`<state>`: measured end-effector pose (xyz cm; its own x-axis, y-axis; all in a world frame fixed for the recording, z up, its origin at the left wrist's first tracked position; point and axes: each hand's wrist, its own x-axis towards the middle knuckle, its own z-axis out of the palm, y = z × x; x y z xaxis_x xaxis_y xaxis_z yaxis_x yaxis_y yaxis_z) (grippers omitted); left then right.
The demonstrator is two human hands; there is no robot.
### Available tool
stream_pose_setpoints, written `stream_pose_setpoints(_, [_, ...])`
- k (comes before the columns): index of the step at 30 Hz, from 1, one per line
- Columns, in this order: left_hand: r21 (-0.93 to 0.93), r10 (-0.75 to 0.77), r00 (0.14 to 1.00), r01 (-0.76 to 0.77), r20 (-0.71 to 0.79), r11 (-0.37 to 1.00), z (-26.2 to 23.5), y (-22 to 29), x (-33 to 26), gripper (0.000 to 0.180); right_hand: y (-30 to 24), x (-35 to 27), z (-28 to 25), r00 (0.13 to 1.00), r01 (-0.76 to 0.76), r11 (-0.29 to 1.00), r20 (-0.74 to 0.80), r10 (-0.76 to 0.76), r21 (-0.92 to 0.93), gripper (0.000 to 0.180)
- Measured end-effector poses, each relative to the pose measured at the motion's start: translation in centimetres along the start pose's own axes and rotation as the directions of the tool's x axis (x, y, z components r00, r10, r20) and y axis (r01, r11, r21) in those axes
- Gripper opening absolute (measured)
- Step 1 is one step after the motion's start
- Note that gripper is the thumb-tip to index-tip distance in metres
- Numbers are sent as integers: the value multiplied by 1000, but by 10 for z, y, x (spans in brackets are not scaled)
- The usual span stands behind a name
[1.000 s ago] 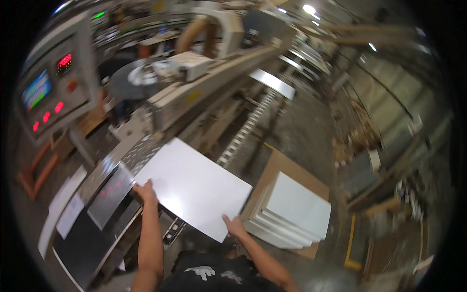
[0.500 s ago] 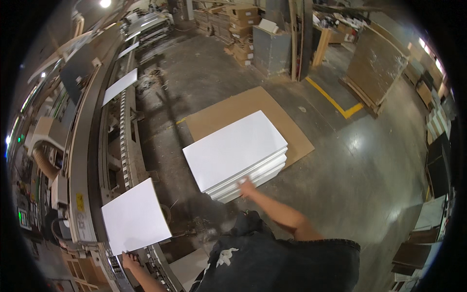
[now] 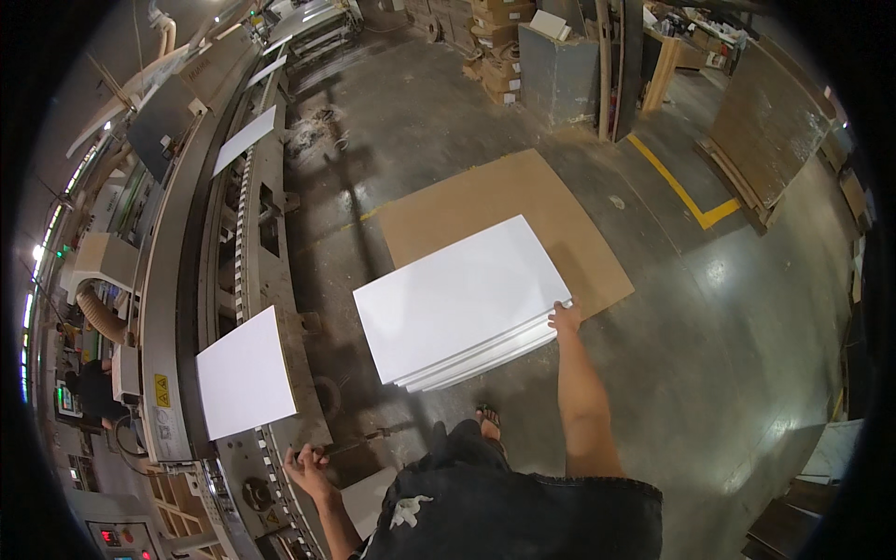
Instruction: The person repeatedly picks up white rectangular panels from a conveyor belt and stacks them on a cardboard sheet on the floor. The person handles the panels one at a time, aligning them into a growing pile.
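A stack of white rectangular panels (image 3: 462,294) lies on a brown cardboard sheet on the floor in front of me. My right hand (image 3: 564,315) is at the stack's right corner, its fingers over the edge of the upper panel. On the machine's feed track to the left lies a single white panel (image 3: 245,375). My left hand (image 3: 310,469) hovers just past that panel's near edge, apart from it. Its fingers are bent and spread, with nothing seen in them.
The long machine (image 3: 173,327) runs along the left, with more white panels (image 3: 245,140) farther down its track. The cardboard sheet (image 3: 588,252) extends beyond the stack. Tall brown boards (image 3: 765,131) lean at the right, beyond a yellow floor line (image 3: 672,182).
My left hand has come off the near edge of the panel on the track, which sits slightly farther along. My right hand has moved from the stack's near side to its right corner.
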<state>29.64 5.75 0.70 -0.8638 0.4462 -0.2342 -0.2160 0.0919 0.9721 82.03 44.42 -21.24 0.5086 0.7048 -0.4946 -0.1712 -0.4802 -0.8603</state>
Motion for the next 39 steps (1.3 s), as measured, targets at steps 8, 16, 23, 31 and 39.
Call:
stream_pose_setpoints(8, [-163,-415,643,645,643,747,74,-87,37,27,59,-99,-24,997,33,952,-79,-10,305,39])
stream_pose_setpoints(16, [153,-801,536,797,266,584,174,-196,9,35,130,-238,-110,985,6,984,168,-37,177,12])
stream_pose_setpoints(23, [357,-735,627,645,259,676,156,-226,-2,24,158,-214,-169,948,-205,970,219,229,-128,56])
stream_pose_setpoints(31, [205,-575,681,548,453,811,77,-154,-39,28,86,-233,-94,980,180,889,156,-124,-421,58])
stream_pose_setpoints(39, [432,-243,960,160,142,888,-84,-71,-99,38,158,-306,-61,852,470,723,475,-220,-506,57])
